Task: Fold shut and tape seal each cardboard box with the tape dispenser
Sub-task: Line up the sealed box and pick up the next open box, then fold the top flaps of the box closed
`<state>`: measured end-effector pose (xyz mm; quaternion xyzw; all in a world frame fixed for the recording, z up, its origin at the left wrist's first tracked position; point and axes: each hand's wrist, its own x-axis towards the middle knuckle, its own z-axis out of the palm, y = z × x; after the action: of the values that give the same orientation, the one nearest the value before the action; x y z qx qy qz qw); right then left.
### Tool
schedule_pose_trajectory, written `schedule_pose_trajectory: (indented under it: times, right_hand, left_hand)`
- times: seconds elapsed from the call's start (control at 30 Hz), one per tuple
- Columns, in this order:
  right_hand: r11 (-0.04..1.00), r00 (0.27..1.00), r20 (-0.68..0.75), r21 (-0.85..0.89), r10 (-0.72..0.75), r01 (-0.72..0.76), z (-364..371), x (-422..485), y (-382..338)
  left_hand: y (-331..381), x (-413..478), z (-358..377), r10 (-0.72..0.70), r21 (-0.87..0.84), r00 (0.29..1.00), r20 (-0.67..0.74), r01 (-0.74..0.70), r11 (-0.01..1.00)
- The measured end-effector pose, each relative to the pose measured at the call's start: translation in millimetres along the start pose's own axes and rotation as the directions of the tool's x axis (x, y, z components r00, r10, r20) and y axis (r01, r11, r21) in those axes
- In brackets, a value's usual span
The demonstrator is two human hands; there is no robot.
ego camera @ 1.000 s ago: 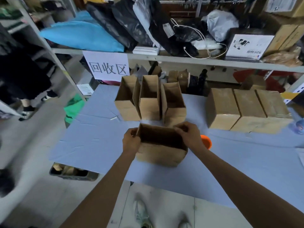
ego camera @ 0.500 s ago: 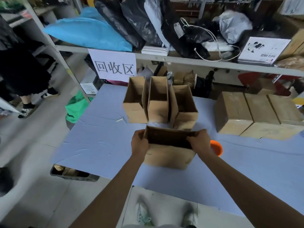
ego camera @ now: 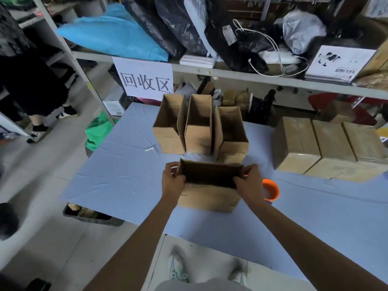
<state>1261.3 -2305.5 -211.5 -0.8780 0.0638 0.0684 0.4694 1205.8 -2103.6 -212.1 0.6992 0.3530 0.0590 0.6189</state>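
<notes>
An open cardboard box [ego camera: 206, 196] stands on the blue table [ego camera: 126, 181] right in front of me, its top still open and dark inside. My left hand [ego camera: 172, 181] grips its left end and my right hand [ego camera: 249, 182] grips its right end, fingers curled over the rim. An orange tape dispenser [ego camera: 271, 190] lies just right of my right hand, partly hidden by it. Behind the box stand three open cardboard boxes [ego camera: 199, 124] in a row. Three closed boxes [ego camera: 329, 143] sit side by side at the right.
A metal shelf [ego camera: 231, 74] with bags and a white sign [ego camera: 147, 79] runs behind the table. A person in black stands at the far left [ego camera: 35, 91]. A dark crate [ego camera: 90, 214] sits on the floor under the table's left edge.
The view has shifted slightly. Both hands have settled on the two ends of the near box, the right hand sliding from the back rim to the right end; the box has barely moved.
</notes>
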Motion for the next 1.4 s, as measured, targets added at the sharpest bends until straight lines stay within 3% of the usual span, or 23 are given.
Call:
schedule_pose_trajectory:
  times: [0.13, 0.27, 0.53, 0.67, 0.83, 0.97, 1.1, 1.4]
  right_hand:
    - [0.996, 0.997, -0.075, -0.092, -0.01, 0.003, 0, 8, 0]
    - [0.989, 0.998, -0.061, -0.141, 0.035, -0.043, -2, 19, -4]
    - [0.997, 0.998, -0.027, -0.048, -0.062, 0.061, -3, 19, 5]
    - [0.992, 0.995, 0.043, 0.084, -0.095, 0.091, -5, 20, 9]
    - [0.979, 0.98, 0.095, 0.121, -0.176, 0.164, -10, 19, 14]
    - [0.969, 0.956, 0.203, 0.174, -0.211, 0.177, -14, 18, 17]
    - [0.961, 0.929, 0.268, 0.177, -0.256, 0.214, -16, 19, 22]
    - [0.957, 0.901, 0.32, 0.095, -0.291, 0.275, -13, 24, 31]
  left_hand:
    - [-1, 1, 1, 0.003, -0.009, 0.999, -0.037, -0.003, 1.0]
    - [-2, 2, 1, 0.006, -0.012, 1.0, -0.016, -0.006, 1.0]
    - [-7, 4, -1, 0.061, -0.053, 0.997, 0.036, -0.059, 0.997]
    - [-9, 8, 2, 0.099, -0.046, 0.994, 0.043, -0.097, 0.994]
    - [-10, 10, 4, 0.117, -0.107, 0.991, 0.071, -0.109, 0.988]
    - [-11, 11, 1, 0.145, -0.054, 0.979, 0.142, -0.138, 0.989]
    - [-12, 9, -3, 0.175, 0.017, 0.968, 0.182, -0.181, 0.983]
    - [-17, 12, -7, 0.216, -0.047, 0.958, 0.19, -0.211, 0.976]
